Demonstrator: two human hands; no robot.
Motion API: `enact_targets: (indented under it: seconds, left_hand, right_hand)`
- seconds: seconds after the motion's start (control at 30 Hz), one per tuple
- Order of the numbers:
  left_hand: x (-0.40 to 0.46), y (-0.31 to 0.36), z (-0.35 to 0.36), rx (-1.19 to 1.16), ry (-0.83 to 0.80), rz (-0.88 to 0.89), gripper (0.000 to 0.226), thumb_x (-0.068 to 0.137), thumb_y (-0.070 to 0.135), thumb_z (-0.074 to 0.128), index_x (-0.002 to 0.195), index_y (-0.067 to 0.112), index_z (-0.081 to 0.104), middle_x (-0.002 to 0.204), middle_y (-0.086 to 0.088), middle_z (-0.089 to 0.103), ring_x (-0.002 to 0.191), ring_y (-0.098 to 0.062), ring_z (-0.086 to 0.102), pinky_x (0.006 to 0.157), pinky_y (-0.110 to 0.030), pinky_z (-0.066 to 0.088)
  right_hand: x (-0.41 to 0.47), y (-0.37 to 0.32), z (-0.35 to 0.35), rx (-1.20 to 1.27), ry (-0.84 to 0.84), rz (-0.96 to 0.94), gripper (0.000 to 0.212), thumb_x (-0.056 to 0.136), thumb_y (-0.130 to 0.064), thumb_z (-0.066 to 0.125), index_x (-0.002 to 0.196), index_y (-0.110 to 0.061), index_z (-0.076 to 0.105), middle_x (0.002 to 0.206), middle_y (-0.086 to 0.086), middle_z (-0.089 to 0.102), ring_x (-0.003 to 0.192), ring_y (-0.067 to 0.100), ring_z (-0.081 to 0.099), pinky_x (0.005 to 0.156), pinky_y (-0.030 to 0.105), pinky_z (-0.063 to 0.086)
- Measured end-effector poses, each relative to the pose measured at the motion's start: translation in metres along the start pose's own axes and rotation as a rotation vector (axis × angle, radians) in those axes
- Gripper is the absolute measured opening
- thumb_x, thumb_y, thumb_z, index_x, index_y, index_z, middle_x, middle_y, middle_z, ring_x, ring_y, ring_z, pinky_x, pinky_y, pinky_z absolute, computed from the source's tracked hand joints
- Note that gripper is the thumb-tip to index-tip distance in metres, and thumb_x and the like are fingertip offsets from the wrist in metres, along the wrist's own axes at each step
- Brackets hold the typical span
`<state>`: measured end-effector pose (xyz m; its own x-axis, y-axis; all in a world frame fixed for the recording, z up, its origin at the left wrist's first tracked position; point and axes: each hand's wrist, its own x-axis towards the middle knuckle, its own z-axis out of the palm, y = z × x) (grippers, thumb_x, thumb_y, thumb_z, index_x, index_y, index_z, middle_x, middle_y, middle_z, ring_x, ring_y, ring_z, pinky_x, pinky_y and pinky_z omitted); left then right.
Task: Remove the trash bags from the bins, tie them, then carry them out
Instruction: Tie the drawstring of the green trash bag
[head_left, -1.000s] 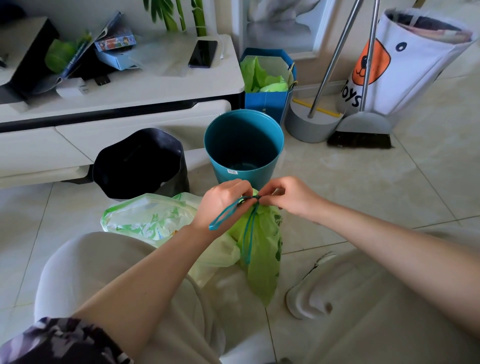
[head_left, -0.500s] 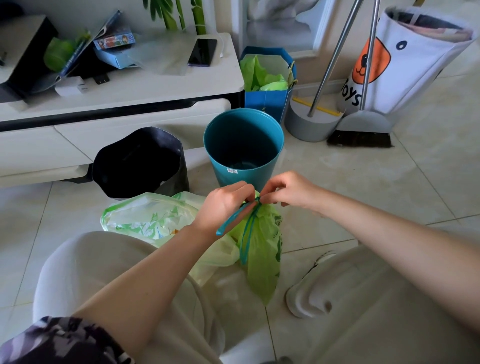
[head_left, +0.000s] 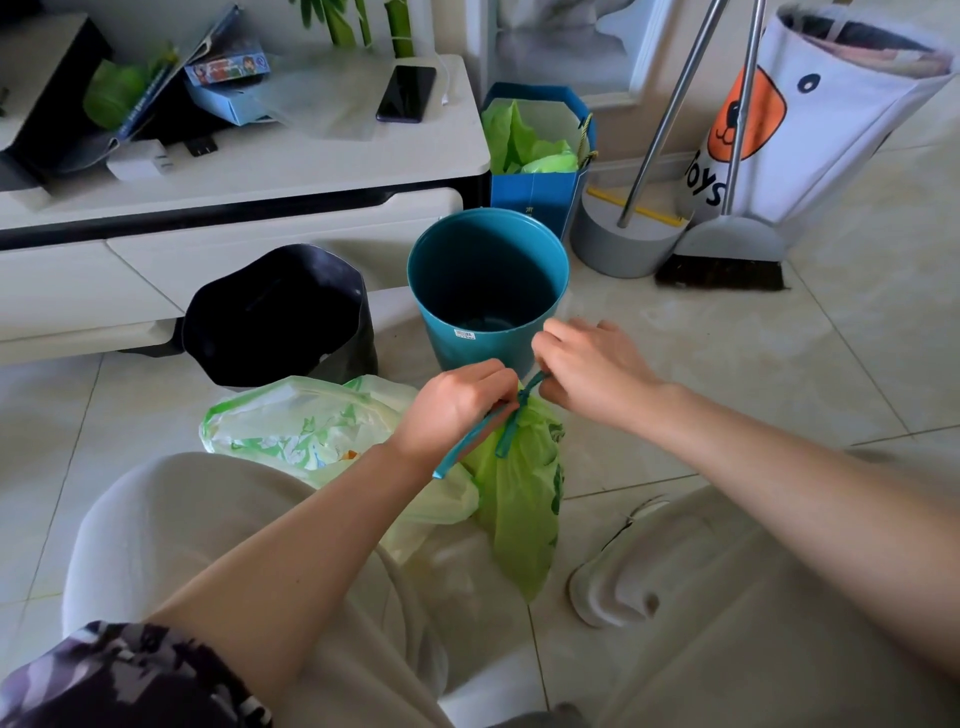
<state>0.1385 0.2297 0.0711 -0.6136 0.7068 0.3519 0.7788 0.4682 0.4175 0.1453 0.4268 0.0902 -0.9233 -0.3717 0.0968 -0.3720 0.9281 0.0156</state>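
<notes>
A bright green trash bag (head_left: 522, 499) hangs between my knees, gathered at its neck by a teal drawstring (head_left: 506, 434). My left hand (head_left: 457, 408) pinches one strand of the drawstring at the neck. My right hand (head_left: 587, 371) pinches the other strand and holds it up to the right. A second, pale green bag (head_left: 306, 428) full of rubbish lies on the floor to the left, its mouth gathered. Behind the hands stand an unlined teal bin (head_left: 488, 291) and a black bin (head_left: 280, 317).
A white TV cabinet (head_left: 249, 171) with a phone (head_left: 406, 93) and boxes runs along the back left. A blue paper bag (head_left: 540, 156) with green bags, a broom and dustpan (head_left: 722, 249) and a white toy hamper (head_left: 826, 114) stand at the back right. My shoe (head_left: 613, 566) rests on the tiled floor.
My right hand has pulled its drawstring strand up and to the right, away from the left hand. The knot at the bag's neck has drawn tighter.
</notes>
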Motion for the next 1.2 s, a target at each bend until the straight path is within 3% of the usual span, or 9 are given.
enact_targets:
  seconds: [0.17, 0.3, 0.37, 0.5, 0.67, 0.8, 0.97, 1.1, 1.2]
  left_hand:
    - [0.0, -0.003, -0.003, -0.038, 0.002, -0.021, 0.009, 0.086, 0.012, 0.063, 0.082, 0.007, 0.058, 0.079, -0.003, 0.056, 0.066, -0.019, 0.053, 0.056, -0.037, 0.048]
    - [-0.001, -0.004, -0.003, -0.068, 0.004, -0.04, 0.01, 0.086, 0.012, 0.064, 0.081, 0.007, 0.057, 0.079, -0.003, 0.056, 0.066, -0.019, 0.053, 0.057, -0.038, 0.049]
    - [-0.001, -0.006, -0.003, -0.084, 0.011, -0.06, 0.01, 0.085, 0.011, 0.065, 0.081, 0.007, 0.057, 0.079, -0.001, 0.056, 0.067, -0.017, 0.052, 0.058, -0.038, 0.049]
    - [-0.002, -0.007, -0.002, -0.106, 0.013, -0.096, 0.01, 0.085, 0.012, 0.066, 0.081, 0.007, 0.057, 0.079, -0.001, 0.056, 0.068, -0.016, 0.053, 0.06, -0.036, 0.049]
    - [-0.004, -0.012, -0.001, -0.137, 0.017, -0.116, 0.011, 0.085, 0.011, 0.066, 0.079, 0.007, 0.058, 0.077, 0.001, 0.056, 0.067, -0.014, 0.052, 0.062, -0.034, 0.048]
    - [-0.005, -0.016, 0.001, -0.195, 0.072, -0.206, 0.012, 0.08, 0.012, 0.071, 0.078, 0.008, 0.06, 0.08, -0.002, 0.062, 0.071, -0.014, 0.058, 0.066, -0.035, 0.051]
    - [-0.009, -0.018, -0.003, -0.17, 0.113, -0.186, 0.009, 0.079, 0.012, 0.074, 0.075, 0.008, 0.068, 0.091, -0.002, 0.064, 0.076, -0.007, 0.058, 0.073, -0.017, 0.049]
    - [-0.016, -0.013, -0.004, -0.236, -0.009, -0.205, 0.009, 0.078, 0.014, 0.077, 0.074, 0.011, 0.069, 0.079, 0.002, 0.064, 0.071, -0.005, 0.058, 0.068, -0.006, 0.041]
    - [-0.023, -0.008, -0.006, -0.41, -0.102, -0.427, 0.007, 0.077, 0.018, 0.078, 0.076, 0.014, 0.073, 0.075, 0.004, 0.069, 0.073, -0.005, 0.064, 0.066, -0.015, 0.05]
  right_hand:
    - [0.005, -0.003, -0.009, 0.717, -0.024, 0.242, 0.015, 0.071, -0.015, 0.066, 0.071, -0.019, 0.051, 0.078, 0.0, 0.064, 0.072, 0.022, 0.06, 0.065, 0.037, 0.049]
    - [0.011, -0.001, -0.012, 0.985, -0.107, 0.424, 0.022, 0.073, -0.005, 0.07, 0.07, -0.022, 0.057, 0.056, -0.008, 0.065, 0.054, 0.004, 0.057, 0.057, 0.02, 0.044]
    - [0.014, 0.004, -0.016, 0.994, -0.152, 0.441, 0.017, 0.079, -0.007, 0.067, 0.072, -0.02, 0.06, 0.059, -0.008, 0.068, 0.054, 0.0, 0.059, 0.057, 0.017, 0.043]
    - [0.014, 0.01, -0.026, 0.9, -0.244, 0.407, 0.004, 0.081, -0.018, 0.07, 0.078, -0.019, 0.068, 0.071, -0.002, 0.069, 0.065, 0.01, 0.062, 0.067, 0.028, 0.048]
    - [0.009, 0.017, -0.043, 0.462, -0.133, 0.26, 0.024, 0.084, -0.034, 0.066, 0.073, -0.013, 0.069, 0.062, 0.0, 0.059, 0.058, 0.013, 0.05, 0.053, 0.028, 0.036]
    - [0.013, 0.03, -0.046, 0.783, -0.153, 0.377, 0.026, 0.087, -0.032, 0.064, 0.068, -0.016, 0.071, 0.051, 0.001, 0.042, 0.044, 0.006, 0.032, 0.043, 0.02, 0.022]
    - [0.012, 0.05, -0.019, 0.895, -0.273, 0.727, 0.028, 0.091, -0.035, 0.057, 0.083, -0.011, 0.07, 0.057, 0.006, 0.035, 0.053, 0.02, 0.038, 0.064, 0.032, 0.04]
    - [0.004, 0.055, -0.008, 0.907, -0.324, 0.841, 0.026, 0.095, -0.029, 0.054, 0.093, -0.007, 0.068, 0.06, 0.004, 0.029, 0.051, 0.018, 0.035, 0.057, 0.029, 0.042]
    - [0.0, 0.054, -0.006, 0.888, -0.34, 0.846, 0.024, 0.095, -0.029, 0.053, 0.086, -0.011, 0.066, 0.061, 0.003, 0.028, 0.055, 0.018, 0.035, 0.054, 0.026, 0.043]
